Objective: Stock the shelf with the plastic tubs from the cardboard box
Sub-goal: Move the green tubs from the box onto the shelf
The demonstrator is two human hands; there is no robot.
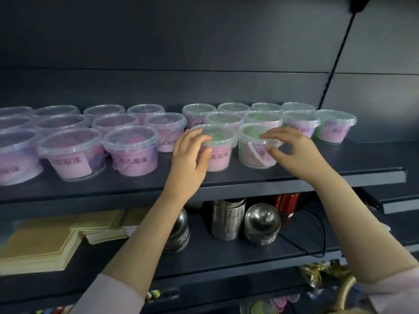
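Several clear plastic tubs with pink labels stand in rows on a dark shelf (pixel 294 177). My left hand (pixel 192 152) grips the left side of a front-row tub (pixel 218 150) with green contents, fingers over its lid and thumb on its wall. My right hand (pixel 292 150) holds the neighbouring front-row tub (pixel 254 150), fingertips on its lid and thumb against its side. Both tubs stand upright on the shelf, close together. The cardboard box is out of view.
Purple-filled tubs (pixel 131 150) fill the shelf's left half; green ones (pixel 335 125) reach to the right. Bare shelf lies right of the front tubs. Below are stacked steel bowls (pixel 261 223), steel cups (pixel 226 218), a red can (pixel 286 202) and tan sheets (pixel 45 241).
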